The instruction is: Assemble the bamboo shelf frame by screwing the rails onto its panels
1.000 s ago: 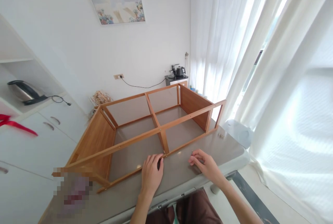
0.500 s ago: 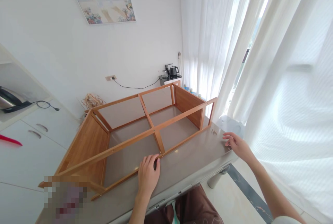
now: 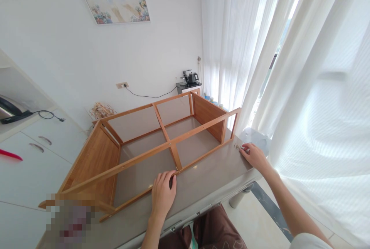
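A light-brown wooden shelf frame [image 3: 150,149] lies across the grey table, with slatted side panels at both ends and a crossbar in the middle. My left hand [image 3: 163,193] is curled over its near lower rail, close to the foot of the middle bar. A dark gap shows between that thumb and forefinger. At the table's right end, several small brass-coloured screws [image 3: 236,146] stand in a short row. My right hand [image 3: 254,155] reaches them from the right, its thumb and forefinger pinched at the nearest one. The fingertips partly hide that screw.
The table [image 3: 202,181] ends just in front of my legs. Beyond its right end are a pale plastic container [image 3: 256,139] and white curtains [image 3: 312,106]. A kettle and coffee maker [image 3: 189,78] stand at the back. White cabinets [image 3: 31,168] are on the left.
My right hand has moved left to the screws, and its fingers have closed together. My left hand stays on the frame's rail. The view has shifted slightly.
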`<state>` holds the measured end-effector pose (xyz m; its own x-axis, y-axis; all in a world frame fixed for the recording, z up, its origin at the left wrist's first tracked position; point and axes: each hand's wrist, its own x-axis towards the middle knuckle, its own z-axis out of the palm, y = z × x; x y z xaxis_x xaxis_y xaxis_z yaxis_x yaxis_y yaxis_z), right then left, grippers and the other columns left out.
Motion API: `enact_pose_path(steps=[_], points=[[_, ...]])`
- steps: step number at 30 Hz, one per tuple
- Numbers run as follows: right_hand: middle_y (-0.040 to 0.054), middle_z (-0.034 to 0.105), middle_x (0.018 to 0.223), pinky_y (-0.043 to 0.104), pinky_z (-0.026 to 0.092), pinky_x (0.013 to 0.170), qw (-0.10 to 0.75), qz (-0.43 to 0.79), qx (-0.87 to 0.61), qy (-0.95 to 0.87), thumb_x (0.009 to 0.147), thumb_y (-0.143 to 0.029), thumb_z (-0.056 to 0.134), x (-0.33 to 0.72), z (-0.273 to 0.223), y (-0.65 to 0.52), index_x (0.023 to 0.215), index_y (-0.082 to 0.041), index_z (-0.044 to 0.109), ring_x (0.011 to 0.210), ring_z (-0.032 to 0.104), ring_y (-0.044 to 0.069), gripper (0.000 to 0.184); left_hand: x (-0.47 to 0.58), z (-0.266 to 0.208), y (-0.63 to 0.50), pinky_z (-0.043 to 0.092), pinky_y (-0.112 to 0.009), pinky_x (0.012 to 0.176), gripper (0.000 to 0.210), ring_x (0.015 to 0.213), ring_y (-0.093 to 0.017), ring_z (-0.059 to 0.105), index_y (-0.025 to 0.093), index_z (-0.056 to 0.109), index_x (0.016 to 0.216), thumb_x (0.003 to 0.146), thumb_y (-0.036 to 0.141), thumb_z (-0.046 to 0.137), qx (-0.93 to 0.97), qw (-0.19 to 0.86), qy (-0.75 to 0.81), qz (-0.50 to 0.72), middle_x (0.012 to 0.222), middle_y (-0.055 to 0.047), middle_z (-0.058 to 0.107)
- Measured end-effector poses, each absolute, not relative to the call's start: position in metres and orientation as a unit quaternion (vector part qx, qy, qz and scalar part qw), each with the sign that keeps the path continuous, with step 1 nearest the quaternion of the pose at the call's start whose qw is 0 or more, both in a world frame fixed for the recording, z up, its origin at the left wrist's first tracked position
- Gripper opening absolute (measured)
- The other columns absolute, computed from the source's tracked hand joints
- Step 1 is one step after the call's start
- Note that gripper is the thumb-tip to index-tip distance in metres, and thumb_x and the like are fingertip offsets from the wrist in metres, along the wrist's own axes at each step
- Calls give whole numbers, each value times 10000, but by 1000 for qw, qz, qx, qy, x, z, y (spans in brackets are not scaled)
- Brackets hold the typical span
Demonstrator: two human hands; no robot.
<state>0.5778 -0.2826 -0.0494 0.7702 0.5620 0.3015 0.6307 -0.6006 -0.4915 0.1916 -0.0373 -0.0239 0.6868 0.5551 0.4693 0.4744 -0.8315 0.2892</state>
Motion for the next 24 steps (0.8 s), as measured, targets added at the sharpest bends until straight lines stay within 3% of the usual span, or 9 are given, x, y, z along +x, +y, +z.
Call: enact_pose_path(steps=[16, 24], points=[[39, 660, 878, 323, 428, 678, 311, -69, -889, -329, 870, -486, 485, 570, -44, -277, 885, -231, 688, 743, 619, 206, 326, 193, -25, -37, 494, -401, 811, 230, 956, -247, 620, 238, 657, 1093, 960, 286, 476, 915, 80, 286, 274, 1046, -68, 695], [62, 672, 929, 339, 477, 718, 377, -110, -869, -300, 909, -494, 446, 554, -42, -286, 977, -210, 647, 693, 597, 182, 354, 181, -23, -40, 480, -446, 1005, 301, 1154, -249, 566, 208, 570, 1233, 953, 284, 488, 890, 126, 287, 330, 1229, -106, 600]])
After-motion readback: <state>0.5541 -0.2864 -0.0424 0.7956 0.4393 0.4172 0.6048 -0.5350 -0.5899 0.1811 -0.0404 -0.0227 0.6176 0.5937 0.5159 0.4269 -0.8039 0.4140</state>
